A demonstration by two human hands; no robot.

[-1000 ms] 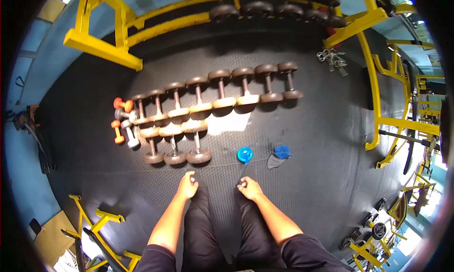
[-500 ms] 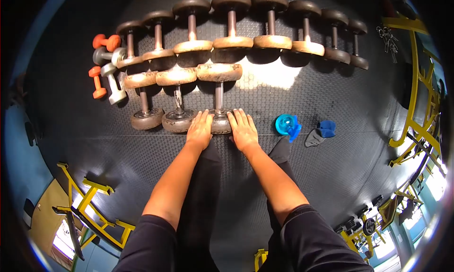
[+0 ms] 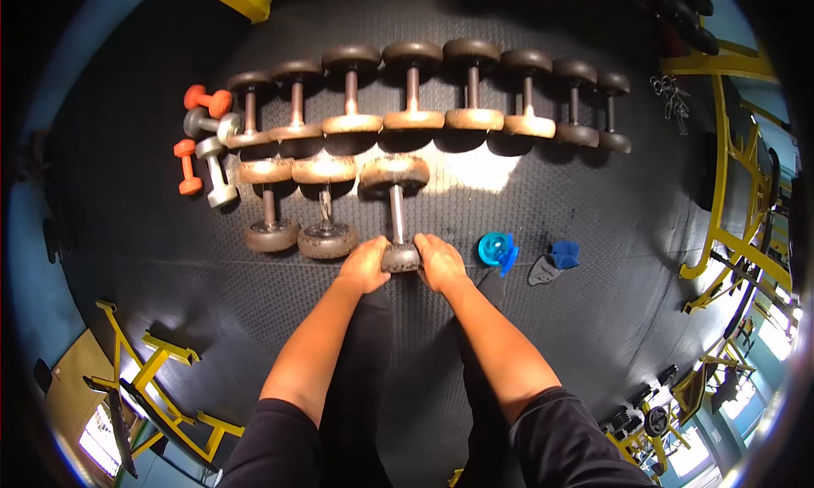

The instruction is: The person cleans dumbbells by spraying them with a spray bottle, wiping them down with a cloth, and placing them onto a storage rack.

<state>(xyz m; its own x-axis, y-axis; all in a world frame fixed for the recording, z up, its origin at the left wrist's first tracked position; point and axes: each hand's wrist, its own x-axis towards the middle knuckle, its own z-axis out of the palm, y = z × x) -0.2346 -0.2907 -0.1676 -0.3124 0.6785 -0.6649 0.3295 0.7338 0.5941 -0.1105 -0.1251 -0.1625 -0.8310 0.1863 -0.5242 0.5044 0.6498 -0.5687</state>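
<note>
Two hands on one dumbbell [image 3: 396, 208], centre of frame, on the black rubber floor [image 3: 551, 335].

Left hand [image 3: 366, 266] and right hand [image 3: 441, 262] cup the near head of the dumbbell from either side, fingers curled round it, nothing else held. Its far head sits just right of two shorter dumbbells [image 3: 297, 204] in the same near row, slightly apart from them. Long row of dumbbells [image 3: 441, 89] runs across the upper frame behind it. Small orange and grey dumbbells [image 3: 203, 149] lie at upper left. Blue round lid-like item [image 3: 494, 249] just right of the right hand, blue cloth [image 3: 563, 253] beside that. Yellow rack frames [image 3: 729, 174] at right edge and lower left.
</note>
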